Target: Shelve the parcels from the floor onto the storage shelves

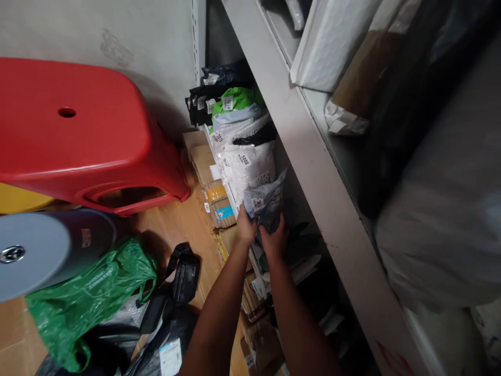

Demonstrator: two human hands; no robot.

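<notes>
Both arms reach into a low shelf bay, where a grey plastic mailer bag [265, 201] with a white number label is between my hands. My left hand [246, 225] grips its left lower side, and my right hand [274, 236] is wrapped at its right lower side. Just beyond it stands a white parcel [247, 164] with a printed label, in a row with other white bags. Farther back are a bright green parcel [237, 100] and dark packages [229, 74]. The undersides of my fingers are partly hidden by the bag.
Cardboard boxes [203, 162] line the level below. A metal shelf beam [301, 136] runs diagonally close by on the right, with wrapped parcels [360, 83] above it. On the left are a red stool [78, 120], a grey bin [35, 250], a green plastic bag [97, 292] and a black pouch [187, 277].
</notes>
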